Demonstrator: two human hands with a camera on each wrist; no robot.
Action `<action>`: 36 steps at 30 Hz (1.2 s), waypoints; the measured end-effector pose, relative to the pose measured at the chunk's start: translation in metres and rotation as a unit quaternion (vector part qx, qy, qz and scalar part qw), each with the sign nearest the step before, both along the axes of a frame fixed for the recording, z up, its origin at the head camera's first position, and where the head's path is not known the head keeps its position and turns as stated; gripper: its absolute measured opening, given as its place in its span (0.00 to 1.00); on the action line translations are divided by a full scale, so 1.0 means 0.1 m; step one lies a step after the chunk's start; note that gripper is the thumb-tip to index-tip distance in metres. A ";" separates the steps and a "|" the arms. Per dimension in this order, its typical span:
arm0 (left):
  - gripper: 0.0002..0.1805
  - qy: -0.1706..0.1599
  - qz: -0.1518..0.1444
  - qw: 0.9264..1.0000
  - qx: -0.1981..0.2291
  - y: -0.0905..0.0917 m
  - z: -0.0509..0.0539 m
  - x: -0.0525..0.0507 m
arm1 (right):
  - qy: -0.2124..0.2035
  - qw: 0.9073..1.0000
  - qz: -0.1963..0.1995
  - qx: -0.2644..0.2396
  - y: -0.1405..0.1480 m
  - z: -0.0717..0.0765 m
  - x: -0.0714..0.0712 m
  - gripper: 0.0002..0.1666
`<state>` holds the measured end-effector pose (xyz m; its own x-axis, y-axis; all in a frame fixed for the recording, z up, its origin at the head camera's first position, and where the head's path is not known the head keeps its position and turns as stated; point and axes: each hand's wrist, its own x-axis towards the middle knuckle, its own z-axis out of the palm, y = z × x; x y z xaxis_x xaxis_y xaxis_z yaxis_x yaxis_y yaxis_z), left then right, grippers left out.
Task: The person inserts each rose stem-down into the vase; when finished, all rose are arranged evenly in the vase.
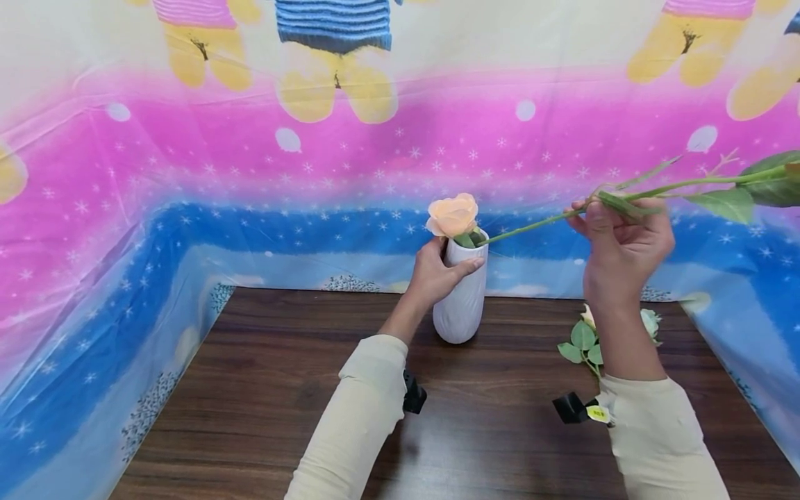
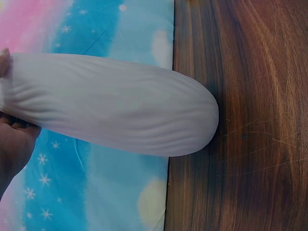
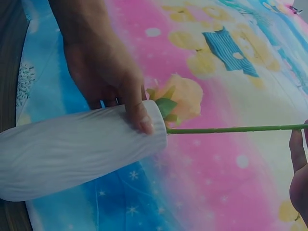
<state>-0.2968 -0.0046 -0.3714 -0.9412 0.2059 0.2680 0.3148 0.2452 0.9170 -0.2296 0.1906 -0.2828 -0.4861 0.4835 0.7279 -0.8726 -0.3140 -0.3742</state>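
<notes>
A white ribbed vase (image 1: 459,298) stands at the table's back edge, a peach rose (image 1: 453,216) at its mouth. The left hand (image 1: 434,274) grips the vase near its rim, thumb on the near side; in the right wrist view the thumb lies just below the rim of the vase (image 3: 82,149). To the right, the right hand (image 1: 625,250) pinches a long green stem (image 1: 534,226), whose lower end is at the vase mouth. Leaves of that stem (image 1: 725,201) reach to the right edge; its bloom is mostly out of view.
On the dark wooden table (image 1: 281,389), behind the right forearm, lie more flowers with green leaves (image 1: 583,337), partly hidden. A patterned cloth (image 1: 350,167) hangs behind and along the sides of the table. Small black devices (image 1: 570,408) are at both wrists.
</notes>
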 end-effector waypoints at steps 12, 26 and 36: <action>0.33 0.004 -0.002 1.000 0.004 0.00 0.00 0.01 | -0.033 0.998 -0.023 0.054 -0.04 -0.06 -0.13 0.11; 0.33 0.003 0.001 1.000 0.000 0.00 0.01 0.01 | -0.072 0.982 -0.050 0.168 -0.15 -0.14 -0.25 0.10; 0.33 -0.004 0.004 1.000 -0.003 0.01 0.00 0.01 | -0.084 0.953 -0.117 0.266 -0.22 -0.25 -0.37 0.11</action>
